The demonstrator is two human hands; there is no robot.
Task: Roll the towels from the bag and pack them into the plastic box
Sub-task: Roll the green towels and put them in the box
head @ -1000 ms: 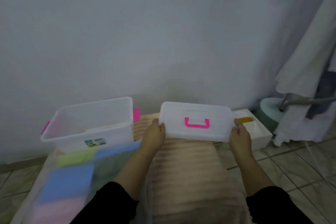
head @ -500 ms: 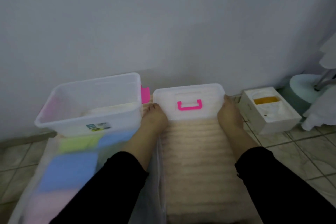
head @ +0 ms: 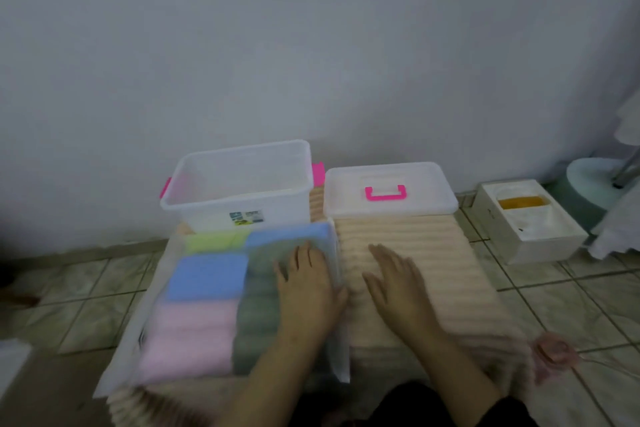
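A clear plastic box [head: 242,184] with pink side latches stands open by the wall. Its lid [head: 389,189], with a pink handle, lies flat to the right of it on a ribbed beige mat [head: 450,253]. In front of the box lies a translucent bag [head: 166,308] holding folded blue, pink, green and grey-green towels [head: 207,276]. My left hand [head: 306,282] rests flat on the bag's right side, fingers spread. My right hand [head: 394,282] hovers palm down over the mat, fingers apart, holding nothing.
A white cardboard box [head: 530,222] with a yellow item inside stands on the tiled floor at the right. Behind it is a pale green round base [head: 588,180] with a metal pole and white cloth. A pink blurred object [head: 554,354] lies at the mat's right edge.
Both hands have let go of the lid, which now lies on the mat by the wall. They pulled back toward me; the left hand landed on the towel bag.
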